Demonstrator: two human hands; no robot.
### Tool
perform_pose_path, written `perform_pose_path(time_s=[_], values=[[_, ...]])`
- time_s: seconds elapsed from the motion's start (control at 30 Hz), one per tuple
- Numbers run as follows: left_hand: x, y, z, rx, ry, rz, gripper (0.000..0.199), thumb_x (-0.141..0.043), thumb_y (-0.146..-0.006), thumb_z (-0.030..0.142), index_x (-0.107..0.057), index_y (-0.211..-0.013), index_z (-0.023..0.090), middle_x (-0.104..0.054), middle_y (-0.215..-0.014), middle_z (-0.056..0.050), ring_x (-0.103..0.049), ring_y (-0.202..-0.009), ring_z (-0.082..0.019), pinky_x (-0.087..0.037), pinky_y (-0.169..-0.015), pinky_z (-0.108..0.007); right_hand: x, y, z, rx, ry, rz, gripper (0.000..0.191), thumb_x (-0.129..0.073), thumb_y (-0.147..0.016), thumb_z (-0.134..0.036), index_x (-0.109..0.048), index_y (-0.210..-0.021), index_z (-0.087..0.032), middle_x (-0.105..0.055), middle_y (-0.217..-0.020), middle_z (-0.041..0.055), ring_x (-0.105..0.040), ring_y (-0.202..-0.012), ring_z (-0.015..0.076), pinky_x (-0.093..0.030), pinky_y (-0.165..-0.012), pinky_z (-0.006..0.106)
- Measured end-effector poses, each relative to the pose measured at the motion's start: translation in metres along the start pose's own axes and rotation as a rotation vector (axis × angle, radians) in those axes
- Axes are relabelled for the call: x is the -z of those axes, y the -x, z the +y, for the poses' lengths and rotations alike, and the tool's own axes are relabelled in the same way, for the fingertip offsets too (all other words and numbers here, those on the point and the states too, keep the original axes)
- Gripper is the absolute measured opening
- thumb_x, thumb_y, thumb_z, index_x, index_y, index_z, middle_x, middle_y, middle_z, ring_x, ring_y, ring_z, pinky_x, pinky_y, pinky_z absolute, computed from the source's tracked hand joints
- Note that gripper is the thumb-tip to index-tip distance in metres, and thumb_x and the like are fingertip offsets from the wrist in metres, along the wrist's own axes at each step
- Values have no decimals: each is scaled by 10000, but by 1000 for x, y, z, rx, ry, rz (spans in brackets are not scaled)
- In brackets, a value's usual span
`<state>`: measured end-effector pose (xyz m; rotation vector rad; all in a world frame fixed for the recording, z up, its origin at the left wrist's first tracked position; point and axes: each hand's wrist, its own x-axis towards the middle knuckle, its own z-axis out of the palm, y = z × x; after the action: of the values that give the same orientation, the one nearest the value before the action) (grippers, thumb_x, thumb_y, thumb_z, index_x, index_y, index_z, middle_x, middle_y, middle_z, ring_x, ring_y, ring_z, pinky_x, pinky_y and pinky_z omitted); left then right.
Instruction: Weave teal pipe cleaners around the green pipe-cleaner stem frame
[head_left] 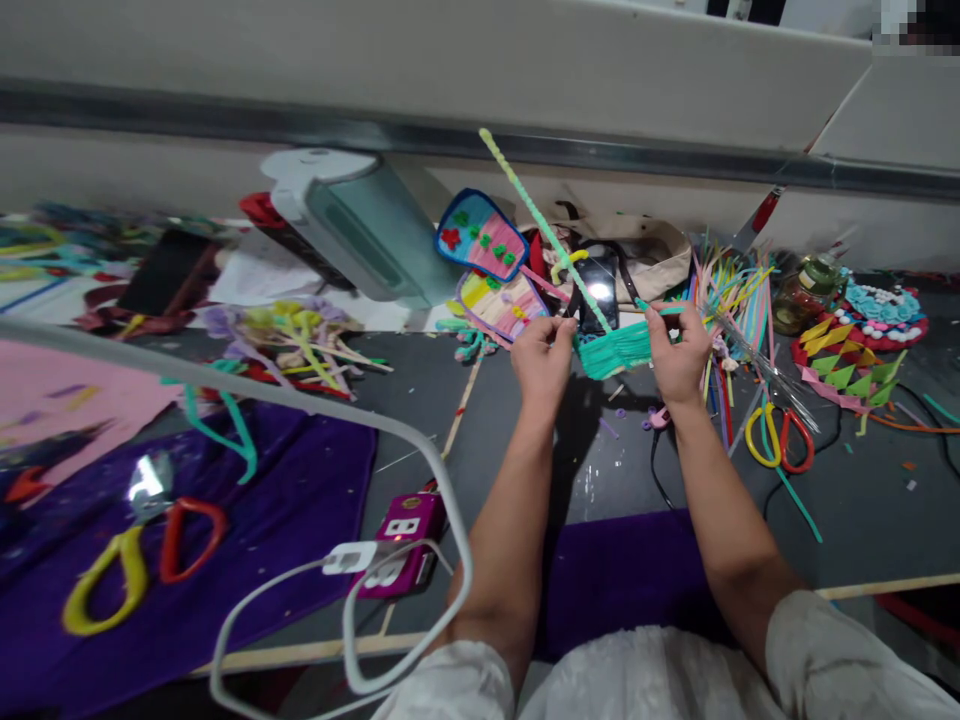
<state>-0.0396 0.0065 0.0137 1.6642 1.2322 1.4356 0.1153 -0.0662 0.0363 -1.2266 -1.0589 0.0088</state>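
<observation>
Between my two hands is a flat green piece made of pipe cleaners, held up above the dark table. My left hand pinches its left end, thumb against the fingers. The right end is gripped by my right hand, with the thumb on top. One long pale green pipe cleaner sticks up and leftward from the piece, its tip yellowish. Just behind my hands lie a blue and pink pipe-cleaner craft, a yellow one and a phone.
Red-and-yellow scissors lie at the right by a bundle of pipe cleaners and a glass jar. Larger scissors rest on purple cloth. A white cable arches near a magenta power strip.
</observation>
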Motion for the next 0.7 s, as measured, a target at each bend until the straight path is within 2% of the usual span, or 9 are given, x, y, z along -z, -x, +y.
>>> perform_pose_path(time_s=[0.07,0.2,0.27,0.37,0.47,0.6,0.7], values=[[2,-6,-3,155,231,-52,200,-722,-786,323,-668,-656,180,-580,-612,7,-508,-596,-128,-383,-623,-259,1,-2,2,-60,-63,12,163,-638,-905,-366,-643,-853,-212,-663,-788,-21,-604,-716,120,-491,-714,266],[6,-14,-5,510,606,-184,184,-820,-689,304,-694,-680,170,-646,-632,-14,-562,-563,-112,-440,-564,-232,0,-6,12,-160,-191,43,182,-697,-851,-375,-643,-841,-201,-639,-744,-33,-575,-669,104,-478,-675,251],[8,-16,-4,651,739,-235,178,-832,-690,265,-685,-682,165,-659,-637,-22,-585,-558,-109,-458,-539,-217,-1,-8,18,-204,-249,58,215,-724,-819,-396,-643,-830,-197,-630,-724,-36,-570,-653,101,-478,-658,248],[11,-14,1,794,893,-305,174,-810,-745,233,-662,-690,160,-666,-650,-17,-605,-562,-100,-485,-537,-203,-2,-10,24,-272,-339,69,258,-757,-771,-421,-645,-817,-193,-635,-715,-34,-585,-651,104,-485,-643,246],[12,-11,6,866,1005,-342,201,-782,-795,233,-627,-689,163,-651,-647,3,-609,-571,-97,-524,-581,-218,-3,-11,28,-339,-405,68,282,-785,-724,-429,-653,-805,-193,-649,-716,-31,-601,-655,107,-495,-649,249],[8,-7,13,843,1099,-360,289,-758,-832,245,-565,-631,166,-580,-591,22,-565,-540,-83,-512,-581,-218,-5,-10,29,-415,-461,51,305,-814,-683,-432,-654,-784,-192,-661,-729,-29,-602,-655,104,-496,-652,246],[6,-7,16,849,1078,-337,289,-709,-870,235,-571,-626,168,-589,-592,14,-559,-531,-84,-497,-559,-216,-5,-10,30,-432,-484,57,297,-824,-667,-409,-657,-773,-187,-666,-739,-24,-609,-671,105,-497,-665,246]])
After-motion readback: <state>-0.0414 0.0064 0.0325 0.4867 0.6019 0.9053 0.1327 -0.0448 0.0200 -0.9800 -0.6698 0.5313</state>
